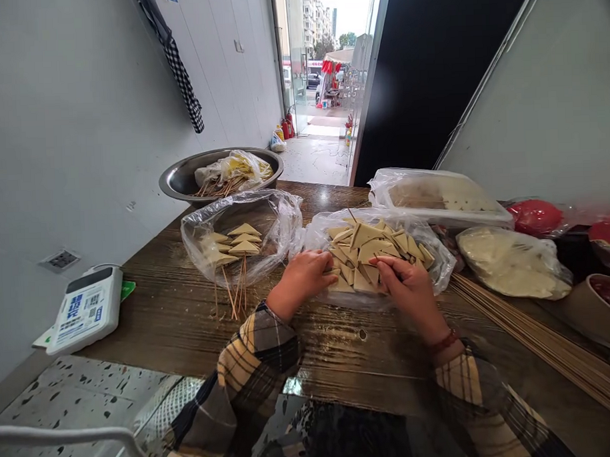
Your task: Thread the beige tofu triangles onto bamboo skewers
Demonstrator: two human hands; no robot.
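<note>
My left hand (pixel 303 276) rests with curled fingers on the near left edge of a pile of tan tofu triangles (pixel 373 249) lying in an opened plastic bag (pixel 430 251). My right hand (pixel 406 285) is closed at the pile's near right edge, pinching a triangle between fingers and thumb. What the left fingers grip is hidden. To the left, a second plastic-lined tray (pixel 245 237) holds several triangles threaded on bamboo skewers (pixel 234 287), the sticks pointing toward me.
A steel basin (pixel 183 176) with skewers in a bag sits at the back left. Bagged white food (pixel 511 261), a wrapped tray (pixel 434 194), red bowls (pixel 535 215) and loose bamboo skewers (pixel 539 343) fill the right. A white device (pixel 85 309) lies left of the wooden table (pixel 339 354).
</note>
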